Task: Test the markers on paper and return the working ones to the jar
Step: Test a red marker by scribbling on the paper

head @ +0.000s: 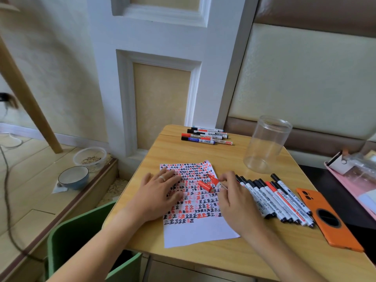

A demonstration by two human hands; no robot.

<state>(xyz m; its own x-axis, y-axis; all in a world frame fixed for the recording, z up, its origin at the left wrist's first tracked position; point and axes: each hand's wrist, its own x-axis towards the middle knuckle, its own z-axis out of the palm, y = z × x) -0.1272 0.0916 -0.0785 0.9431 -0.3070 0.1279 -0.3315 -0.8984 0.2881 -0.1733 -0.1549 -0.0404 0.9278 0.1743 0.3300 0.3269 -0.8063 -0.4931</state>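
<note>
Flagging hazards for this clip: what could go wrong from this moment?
The loose red cap lies on the paper and may roll off. The right hand holds the uncapped red marker beside the marker row, so ink could smear. The jar looks light, easily tipped.

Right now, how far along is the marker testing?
Done: the paper is mostly filled with red and black test marks. In hand: the right hand holds an uncapped red marker over the sheet, its cap lying on it; the left hand presses the paper flat. Left: the jar is empty, with one marker row beside the right hand and another group at the table's far edge.
</note>
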